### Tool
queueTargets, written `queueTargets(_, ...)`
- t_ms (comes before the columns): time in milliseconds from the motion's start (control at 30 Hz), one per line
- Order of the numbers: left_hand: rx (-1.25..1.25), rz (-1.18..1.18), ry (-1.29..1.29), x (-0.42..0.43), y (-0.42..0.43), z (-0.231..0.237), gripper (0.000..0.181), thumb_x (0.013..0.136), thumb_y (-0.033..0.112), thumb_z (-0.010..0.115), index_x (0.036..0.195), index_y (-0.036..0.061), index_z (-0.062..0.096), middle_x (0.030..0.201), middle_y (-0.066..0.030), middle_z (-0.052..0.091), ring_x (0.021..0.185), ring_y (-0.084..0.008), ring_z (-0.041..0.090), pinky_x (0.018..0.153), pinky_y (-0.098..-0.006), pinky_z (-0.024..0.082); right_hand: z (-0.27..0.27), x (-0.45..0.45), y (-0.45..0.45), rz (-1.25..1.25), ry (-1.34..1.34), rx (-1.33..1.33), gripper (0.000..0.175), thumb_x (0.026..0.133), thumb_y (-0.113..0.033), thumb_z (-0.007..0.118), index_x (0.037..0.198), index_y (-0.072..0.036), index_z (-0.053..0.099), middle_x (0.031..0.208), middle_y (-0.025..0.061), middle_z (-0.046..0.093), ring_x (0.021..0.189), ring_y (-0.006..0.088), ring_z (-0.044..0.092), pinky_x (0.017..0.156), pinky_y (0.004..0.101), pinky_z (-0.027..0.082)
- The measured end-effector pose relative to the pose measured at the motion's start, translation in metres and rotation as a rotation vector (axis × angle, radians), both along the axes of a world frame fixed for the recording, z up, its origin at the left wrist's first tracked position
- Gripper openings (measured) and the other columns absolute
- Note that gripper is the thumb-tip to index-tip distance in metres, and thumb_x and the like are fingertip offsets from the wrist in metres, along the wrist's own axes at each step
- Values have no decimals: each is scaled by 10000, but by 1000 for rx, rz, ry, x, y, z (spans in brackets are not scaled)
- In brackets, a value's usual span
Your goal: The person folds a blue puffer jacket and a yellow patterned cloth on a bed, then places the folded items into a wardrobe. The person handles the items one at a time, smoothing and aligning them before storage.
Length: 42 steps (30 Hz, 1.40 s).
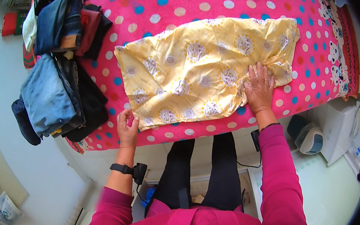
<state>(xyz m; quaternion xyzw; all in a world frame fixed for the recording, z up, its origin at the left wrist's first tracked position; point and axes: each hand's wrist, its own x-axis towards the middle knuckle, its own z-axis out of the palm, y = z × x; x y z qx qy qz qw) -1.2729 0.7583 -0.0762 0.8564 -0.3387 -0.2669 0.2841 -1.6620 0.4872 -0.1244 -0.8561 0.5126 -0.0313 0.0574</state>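
A yellow patterned cloth (201,78) lies spread and wrinkled on a pink polka-dot bedcover (180,1). My right hand (261,85) rests flat on the cloth's right part, fingers apart, where the fabric bunches into creases. My left hand (127,128) is at the cloth's lower left corner, fingers curled and thumb apart; whether it pinches the edge is not clear. Black devices are strapped near both wrists, each with a cable.
Folded jeans (49,93) and dark clothes are stacked at the bed's left side, with more folded clothes (59,23) behind them. A grey-and-white bin (310,138) and a white cabinet (339,128) stand beyond the bed's right front edge.
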Motion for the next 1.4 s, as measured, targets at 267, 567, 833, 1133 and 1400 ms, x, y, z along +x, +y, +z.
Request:
queueTargets(267, 115, 7, -426, -28, -66, 4, 712, 722, 108, 701, 1352, 11, 385, 1377, -247, 375, 1265, -407, 356, 1082, -491, 259, 7, 2, 1, -8, 14, 30, 696, 812, -363, 646, 1432, -234, 357, 1522, 66, 285, 1407, 293, 244, 1112, 575, 192)
queueTargets(567, -150, -1172, -268, -233, -160, 41, 801, 803, 420, 664, 1465, 130, 319, 1515, -119, 305, 1427, -281, 234, 1159, -498, 118, 8, 1, 0, -23, -61, 38, 675, 826, -370, 637, 1428, -246, 358, 1518, 44, 285, 1403, 277, 248, 1120, 558, 170)
queueTargets(833, 124, -1188, -314, -234, -189, -12, 844, 846, 498, 579, 1512, 142, 202, 1578, -60, 185, 1457, -203, 163, 1171, -492, 86, 34, -24, -8, -93, -556, 183, 608, 757, -102, 679, 1331, -129, 483, 1365, 104, 473, 1301, 299, 410, 1087, 457, 301)
queueTargets(1133, 87, -1167, -272, -230, -188, -14, 830, 853, 520, 565, 1509, 153, 213, 1576, -42, 199, 1456, -192, 169, 1174, -479, 92, 39, -94, -51, -1072, -1308, 777, 468, 830, -191, 732, 1225, -53, 523, 1057, 38, 612, 920, 97, 568, 782, 237, 458)
queueTargets(1400, 52, -1159, -246, -228, -186, -12, 839, 855, 501, 568, 1515, 157, 181, 1579, -42, 188, 1457, -192, 167, 1175, -475, 99, 39, -55, -71, -1001, -1340, 648, 518, 767, -124, 772, 1205, -14, 518, 1079, 61, 627, 981, 130, 598, 841, 287, 482)
